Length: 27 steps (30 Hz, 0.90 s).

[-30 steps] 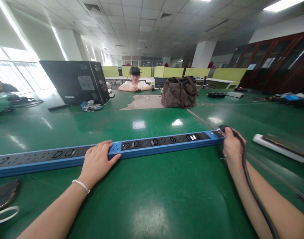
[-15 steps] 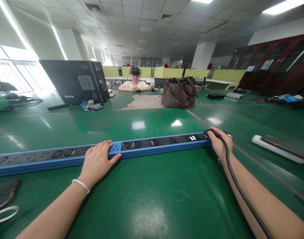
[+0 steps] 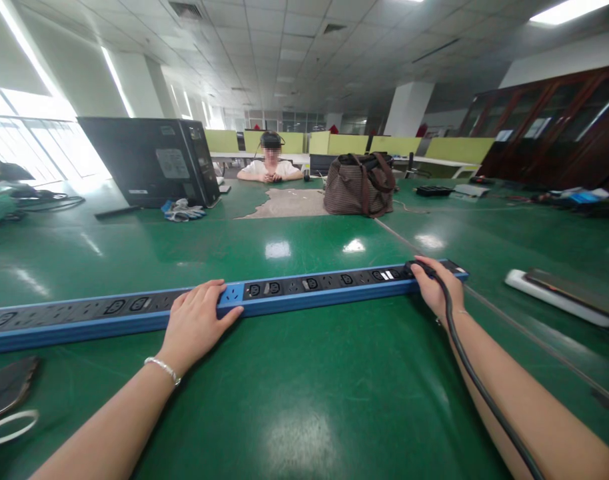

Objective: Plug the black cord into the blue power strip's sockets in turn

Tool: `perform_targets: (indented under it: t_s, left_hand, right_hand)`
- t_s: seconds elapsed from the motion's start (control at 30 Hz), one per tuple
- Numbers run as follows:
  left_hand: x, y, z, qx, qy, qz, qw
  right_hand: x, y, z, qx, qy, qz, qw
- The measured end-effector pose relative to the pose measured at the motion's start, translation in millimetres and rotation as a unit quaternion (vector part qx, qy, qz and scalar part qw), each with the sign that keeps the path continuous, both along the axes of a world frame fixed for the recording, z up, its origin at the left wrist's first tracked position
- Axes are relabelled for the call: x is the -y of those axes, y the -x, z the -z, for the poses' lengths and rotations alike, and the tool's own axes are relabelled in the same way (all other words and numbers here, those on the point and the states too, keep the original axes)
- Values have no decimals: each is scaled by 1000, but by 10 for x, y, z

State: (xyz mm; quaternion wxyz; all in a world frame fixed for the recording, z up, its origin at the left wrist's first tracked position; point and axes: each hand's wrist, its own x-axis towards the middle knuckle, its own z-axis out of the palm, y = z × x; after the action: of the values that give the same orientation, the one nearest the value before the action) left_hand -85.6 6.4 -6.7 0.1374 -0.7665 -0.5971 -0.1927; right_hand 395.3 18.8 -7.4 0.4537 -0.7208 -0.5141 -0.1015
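Nearest, grasping across the blue power strip (image 3: pixel 294 303) with the fingers of the left hand (image 3: pixel 192 327), thumb along its near side. At its right part, pinching a black plug (image 3: pixel 410 269) with the fingers of the right hand (image 3: pixel 442 293) — already down at the socket row, trailing a black cord (image 3: pixel 467 367) past the wrist. Impossible to tell if pushed fully home, so unclear how much remains undone. Lying lengthwise on the green surface (image 3: pixel 304 387), strip and all. Farther off — gloves (image 3: pixel 183 211), a brown bag (image 3: pixel 349 190) and a seated person (image 3: pixel 254 172).

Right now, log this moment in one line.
left hand: spread on power strip | right hand: holding black plug at strip | bag: beyond
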Motion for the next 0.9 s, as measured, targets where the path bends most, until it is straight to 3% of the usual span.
perform_targets:
  t_s: [0.3,0.53,0.9]
  left_hand:
    - [-2,5,6,8,-2,2,1000]
    - [-5,13,10,8,5,2,1000]
    - [-2,10,6,7,7,-1,1000]
  right_hand:
    - [67,-18,29,69,32,-15,997]
    - [13,-63,12,36,54,9,998]
    - [32,-40,81,44,8,-35,998]
